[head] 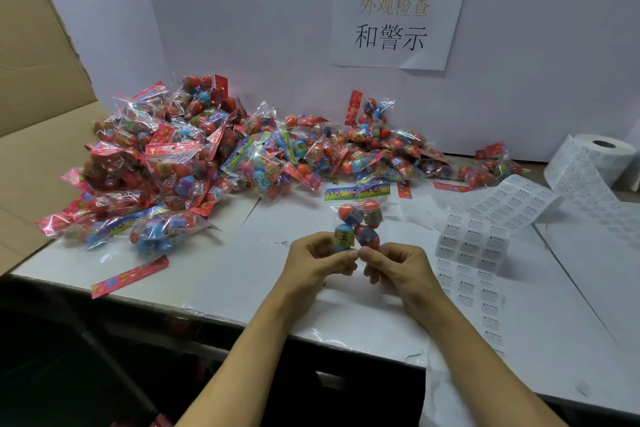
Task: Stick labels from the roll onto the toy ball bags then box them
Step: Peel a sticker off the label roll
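Both hands, left hand (320, 258) and right hand (391, 262), pinch the clear plastic bag of red and blue toy balls (356, 222) above the white table (242, 263). I should press the label flat, no wrinkles.

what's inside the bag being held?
The clear bag holds toy balls: orange-red and blue ones show, under a colourful header strip. The left hand and right hand pinch its bottom edge, covering that part.
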A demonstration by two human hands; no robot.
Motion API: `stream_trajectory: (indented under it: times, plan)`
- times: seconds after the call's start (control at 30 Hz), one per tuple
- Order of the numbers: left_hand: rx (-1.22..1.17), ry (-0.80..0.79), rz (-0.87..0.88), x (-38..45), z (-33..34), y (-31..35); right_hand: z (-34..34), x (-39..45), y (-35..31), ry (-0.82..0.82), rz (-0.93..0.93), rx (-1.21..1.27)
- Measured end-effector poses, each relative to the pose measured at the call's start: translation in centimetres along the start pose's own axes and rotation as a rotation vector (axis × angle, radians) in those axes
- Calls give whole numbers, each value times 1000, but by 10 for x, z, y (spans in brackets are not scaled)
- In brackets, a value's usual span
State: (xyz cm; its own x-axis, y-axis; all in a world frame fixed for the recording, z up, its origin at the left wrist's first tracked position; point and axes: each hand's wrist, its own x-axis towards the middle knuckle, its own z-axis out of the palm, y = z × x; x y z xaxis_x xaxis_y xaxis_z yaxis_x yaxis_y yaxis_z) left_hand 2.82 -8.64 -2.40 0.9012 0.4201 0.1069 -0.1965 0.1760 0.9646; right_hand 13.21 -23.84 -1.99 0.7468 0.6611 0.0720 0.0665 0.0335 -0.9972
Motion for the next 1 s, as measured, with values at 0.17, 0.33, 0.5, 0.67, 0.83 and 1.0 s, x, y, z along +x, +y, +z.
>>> stream_trajectory:
  times: [0.17,0.33,0.5,0.67,0.83,1.0]
  plan:
    - [-57,10,-63,1,-5,5,-5,2,-2,-75,26,26]
    - [-159,-19,-118,2,-11,9,-7,0,-7,-66,55,75]
    - [-167,-2,-102,5,-11,5,-4,-1,-7,-14,63,93]
    - [-134,145,-26,8,-9,0,-3,0,-7,88,52,118]
    - [-75,254,23,9,-10,-2,-4,4,-6,193,35,134]
    - [-135,172,48,9,-11,0,-7,5,-6,170,50,176]
